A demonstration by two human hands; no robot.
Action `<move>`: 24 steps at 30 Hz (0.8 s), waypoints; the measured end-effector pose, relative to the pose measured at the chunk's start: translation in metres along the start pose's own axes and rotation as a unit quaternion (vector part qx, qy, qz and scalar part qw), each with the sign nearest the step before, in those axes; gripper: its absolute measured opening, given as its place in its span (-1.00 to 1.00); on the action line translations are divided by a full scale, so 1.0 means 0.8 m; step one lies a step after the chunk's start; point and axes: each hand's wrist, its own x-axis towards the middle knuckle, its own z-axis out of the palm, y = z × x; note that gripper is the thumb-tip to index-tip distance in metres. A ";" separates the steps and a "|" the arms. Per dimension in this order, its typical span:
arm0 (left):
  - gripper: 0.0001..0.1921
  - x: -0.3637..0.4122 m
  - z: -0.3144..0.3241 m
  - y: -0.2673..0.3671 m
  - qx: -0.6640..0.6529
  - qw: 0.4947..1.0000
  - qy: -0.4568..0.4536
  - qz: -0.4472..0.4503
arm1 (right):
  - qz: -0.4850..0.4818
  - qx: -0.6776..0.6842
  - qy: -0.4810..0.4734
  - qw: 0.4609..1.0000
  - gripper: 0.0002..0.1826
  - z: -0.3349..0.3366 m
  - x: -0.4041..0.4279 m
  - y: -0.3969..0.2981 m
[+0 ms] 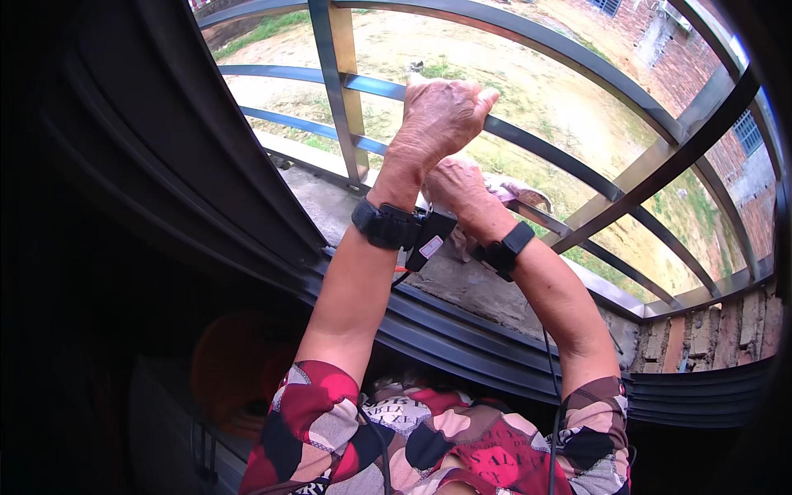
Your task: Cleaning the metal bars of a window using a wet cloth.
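Both my arms reach through a window opening to a metal window grille (557,148). My left hand (442,114), on the arm that comes from the left of the picture, is closed around a middle horizontal bar. Just below it, my right hand (458,182) grips a pale, pinkish cloth (516,190) at a lower bar. Part of the cloth hangs over that bar, and more of it shows below the wrist. Each wrist wears a black strap, and a small black device (431,241) sits beside the left one. The fingers of both hands are largely hidden.
A rough concrete sill (476,297) lies under the grille, with a dark ribbed window frame (458,340) on my side. Bricks (711,334) show at the right end. Thin cables run along my arms. Beyond the bars are sandy ground and a brick building (687,62).
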 end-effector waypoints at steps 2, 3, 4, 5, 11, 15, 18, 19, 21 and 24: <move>-0.58 0.000 0.001 0.000 -0.014 1.000 -0.005 0.009 | -0.094 0.020 0.217 0.972 -0.75 0.053 0.033 0.009; -0.57 0.001 0.006 0.003 -0.004 0.999 0.011 0.034 | -0.179 0.035 0.422 0.888 -0.77 0.070 0.047 0.014; -0.55 0.005 0.012 0.004 0.006 0.998 0.023 0.058 | -0.174 0.035 0.420 0.890 -0.77 0.071 0.065 0.008; -0.57 0.002 0.008 -0.001 0.018 0.998 0.027 0.058 | -0.137 -0.023 0.384 0.913 -0.77 0.069 0.092 -0.020; -0.60 -0.002 0.005 0.000 0.013 0.995 0.052 0.081 | -0.077 0.203 0.165 0.962 -0.64 0.030 0.084 -0.048; -0.62 -0.005 0.005 -0.009 0.047 0.995 0.048 0.073 | -0.118 0.207 0.279 0.930 -0.62 0.037 0.071 -0.049; -0.63 -0.001 0.019 -0.015 0.072 0.985 0.128 0.095 | -0.105 0.293 0.265 0.913 -0.65 0.012 0.047 -0.054; -0.64 -0.001 0.019 -0.015 0.084 0.987 0.113 0.078 | -0.160 0.266 0.405 0.860 -0.67 0.032 0.032 -0.050; -0.61 -0.002 0.021 -0.015 0.065 0.990 0.108 0.060 | -0.093 0.199 0.277 0.936 -0.69 0.010 0.020 -0.034; -0.59 0.000 0.022 -0.011 0.047 0.993 0.097 0.053 | 0.014 0.049 0.054 0.997 -0.71 0.007 0.002 0.002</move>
